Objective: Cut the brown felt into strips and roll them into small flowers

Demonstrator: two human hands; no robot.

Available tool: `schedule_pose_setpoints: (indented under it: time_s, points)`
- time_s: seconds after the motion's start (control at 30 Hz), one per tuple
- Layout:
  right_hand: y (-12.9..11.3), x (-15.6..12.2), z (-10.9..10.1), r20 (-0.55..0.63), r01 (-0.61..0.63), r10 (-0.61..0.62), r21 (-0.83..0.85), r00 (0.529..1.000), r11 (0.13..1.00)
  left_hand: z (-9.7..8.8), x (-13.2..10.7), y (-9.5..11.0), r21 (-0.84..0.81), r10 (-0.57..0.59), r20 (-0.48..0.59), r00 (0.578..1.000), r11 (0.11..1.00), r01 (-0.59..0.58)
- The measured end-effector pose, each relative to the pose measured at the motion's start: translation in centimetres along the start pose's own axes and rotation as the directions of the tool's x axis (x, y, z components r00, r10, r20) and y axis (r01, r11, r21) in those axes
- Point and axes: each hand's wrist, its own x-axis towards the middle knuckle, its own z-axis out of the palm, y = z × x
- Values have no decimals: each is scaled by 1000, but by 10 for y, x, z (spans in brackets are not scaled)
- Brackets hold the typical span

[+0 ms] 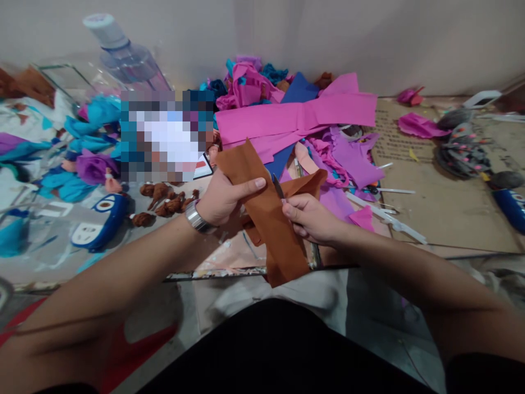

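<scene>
My left hand [225, 200], with a wide silver band at the wrist, pinches a folded strip of brown crepe paper [273, 219] between thumb and fingers. The strip runs at a slant down past the table's front edge. At its right edge my right hand [309, 218] is closed round what look like small scissors [278, 187]. Only their dark, pointed blades show, lying against the paper; the handles are hidden in my fingers. Another flap of brown paper [307, 183] sticks out behind the right hand.
Pink paper strips [295, 117] and purple scraps [356, 164] are heaped behind my hands. Left are brown twisted pieces [164, 200], a blue-and-white case [100, 221], turquoise paper pieces [100, 109] and a clear bottle [131, 63]. A cardboard sheet [443, 202] lies right, with white sticks [388, 218].
</scene>
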Motion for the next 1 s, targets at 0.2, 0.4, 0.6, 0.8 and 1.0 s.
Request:
schedule_pose_setpoints:
  time_s: [0.2, 0.4, 0.6, 0.8, 1.0]
  points:
    - [0, 0, 0, -2, -19, 19, 18, 1000, 1000, 1, -1, 1, 8, -6, -3, 1000, 1000, 6]
    - [0, 1, 1, 12, -4, 3, 60, 1000, 998, 3, -2, 4, 24, 10, -26, 1000, 1000, -10]
    - [-1, 1, 2, -1, 12, -12, 64, 1000, 998, 3, -3, 1, 45, 31, -10, 999, 999, -31]
    - [3, 2, -2, -49, 42, -40, 50, 998, 998, -2, 8, -6, 209, 342, -128, 931, 927, -312]
    - [2, 3, -2, -91, 63, -57, 67, 994, 996, -3, 9, -9, 121, 304, -123, 945, 949, -290]
